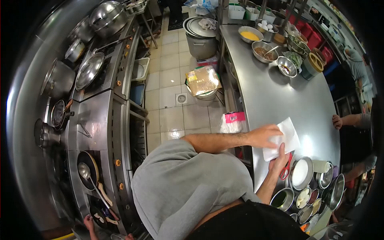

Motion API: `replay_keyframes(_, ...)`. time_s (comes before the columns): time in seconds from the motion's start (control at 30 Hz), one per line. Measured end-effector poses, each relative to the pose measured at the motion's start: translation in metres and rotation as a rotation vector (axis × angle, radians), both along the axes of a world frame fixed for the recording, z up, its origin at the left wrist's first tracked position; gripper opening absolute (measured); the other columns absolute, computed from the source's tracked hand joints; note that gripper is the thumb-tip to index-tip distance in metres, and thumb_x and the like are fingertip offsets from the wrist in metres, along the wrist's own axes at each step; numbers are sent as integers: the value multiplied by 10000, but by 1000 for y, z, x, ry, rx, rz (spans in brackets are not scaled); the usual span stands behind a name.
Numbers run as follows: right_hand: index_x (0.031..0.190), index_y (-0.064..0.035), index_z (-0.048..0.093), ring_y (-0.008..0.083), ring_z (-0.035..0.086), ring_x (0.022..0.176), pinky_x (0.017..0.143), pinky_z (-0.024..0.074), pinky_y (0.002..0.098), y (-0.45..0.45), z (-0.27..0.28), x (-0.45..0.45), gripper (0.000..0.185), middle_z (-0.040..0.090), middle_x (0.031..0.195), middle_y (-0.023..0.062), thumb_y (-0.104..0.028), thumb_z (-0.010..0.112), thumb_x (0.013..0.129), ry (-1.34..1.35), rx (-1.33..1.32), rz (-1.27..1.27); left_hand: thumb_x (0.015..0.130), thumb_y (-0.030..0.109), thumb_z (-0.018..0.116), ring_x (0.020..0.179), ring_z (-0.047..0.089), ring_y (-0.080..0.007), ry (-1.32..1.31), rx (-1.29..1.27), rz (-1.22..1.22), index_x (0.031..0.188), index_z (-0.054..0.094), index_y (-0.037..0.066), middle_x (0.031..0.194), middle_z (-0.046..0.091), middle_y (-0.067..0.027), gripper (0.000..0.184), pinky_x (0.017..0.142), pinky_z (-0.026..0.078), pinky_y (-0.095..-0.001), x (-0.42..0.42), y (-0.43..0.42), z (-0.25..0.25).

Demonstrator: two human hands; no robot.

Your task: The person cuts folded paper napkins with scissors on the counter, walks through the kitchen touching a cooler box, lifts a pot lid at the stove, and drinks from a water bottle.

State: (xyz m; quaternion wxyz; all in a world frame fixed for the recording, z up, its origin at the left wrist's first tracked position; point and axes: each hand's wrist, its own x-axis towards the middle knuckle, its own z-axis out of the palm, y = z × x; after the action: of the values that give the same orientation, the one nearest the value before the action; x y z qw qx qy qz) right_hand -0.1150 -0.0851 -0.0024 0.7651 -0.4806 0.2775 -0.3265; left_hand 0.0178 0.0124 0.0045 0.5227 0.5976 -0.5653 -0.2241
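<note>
My left hand [265,136] is closed on a white sheet [289,138], which looks like folded paper or cloth, with its fingers over the upper left part. Beneath it, my right hand [281,161] grips the sheet's lower edge, the thumb on top. The sheet is held above the steel table [296,102]. Red-handled scissors [285,168] lie right beside my right hand, partly hidden. A bowl of white contents [301,173] stands just beyond them.
Several bowls, one with yellow liquid [250,36], stand at the table's far end. A stove [96,116] with pans runs along the left. Cardboard [203,81] tops a container on the floor. Another person's hand [338,121] rests on the table's right edge.
</note>
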Motion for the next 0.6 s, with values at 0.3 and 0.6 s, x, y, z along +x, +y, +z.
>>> replay_keyframes(0.3, 1244, -21, 404, 229, 493, 1091, 918, 384, 374, -10, 14, -6, 530, 510, 1186, 80, -421, 442, 899, -119, 283, 187, 641, 158, 714, 1189, 366, -336, -337, -134, -120, 1288, 327, -12, 1305, 344, -220, 774, 968, 344, -395, -6, 5, -13)
replay_keyframes(0.6, 1269, -16, 359, 187, 426, 1130, 923, 354, 354, 13, -5, 0, 564, 453, 1212, 81, -132, 638, 792, 32, -295, 142, 783, 234, 622, 688, 530, -138, 289, 172, 178, 753, 597, -34, 793, 592, -122, 271, 582, 416, -305, -12, -16, 0)
